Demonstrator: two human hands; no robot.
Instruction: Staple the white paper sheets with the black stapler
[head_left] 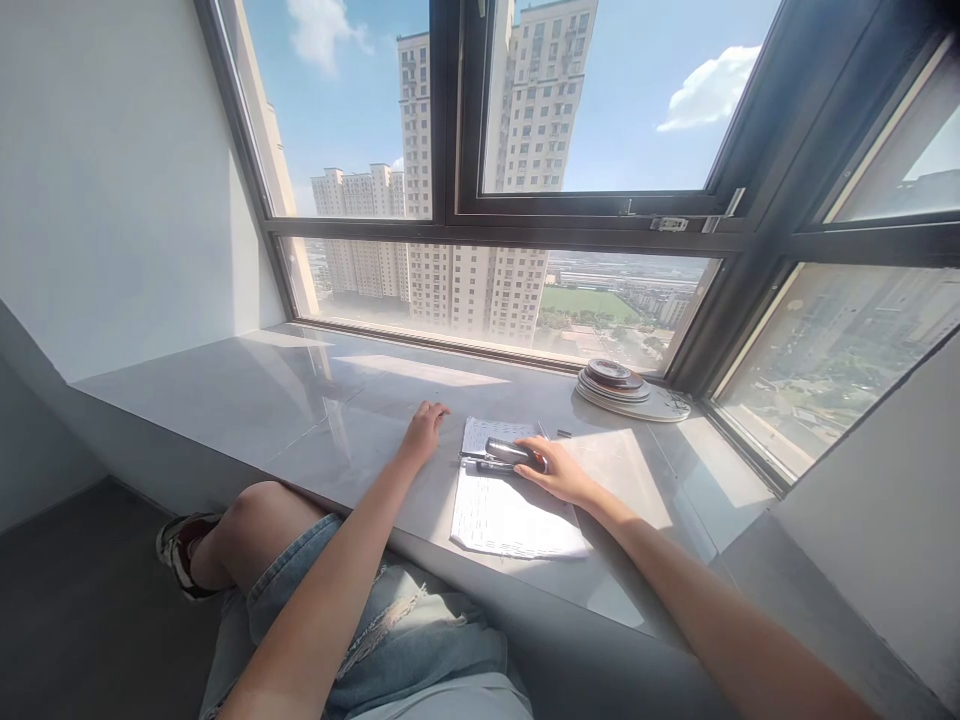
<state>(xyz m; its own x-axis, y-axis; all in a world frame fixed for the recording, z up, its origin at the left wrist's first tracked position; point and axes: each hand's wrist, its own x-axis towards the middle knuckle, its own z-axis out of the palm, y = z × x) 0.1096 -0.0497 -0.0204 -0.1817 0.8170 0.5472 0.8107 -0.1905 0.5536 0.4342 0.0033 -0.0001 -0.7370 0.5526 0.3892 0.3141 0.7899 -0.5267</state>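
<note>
My right hand (559,470) is closed around the back end of a black and silver stapler (514,453). The stapler lies across the fold of an open notebook or stack of sheets (514,510) covered in rows of writing, its front end pointing left. Left of the pages, my left hand (424,432) rests by the sill surface with loosely bent fingers. It is apart from the paper, and nothing shows in it. A thin pen-like object (543,430) and a small dark piece (564,434) lie just beyond my right hand.
The pages lie on a glossy grey window sill (360,410). A stack of round plates or lids (615,385) stands at the back right, near the window frame (690,365). The sill's front edge runs above my knees. A white wall (135,180) bounds the left side.
</note>
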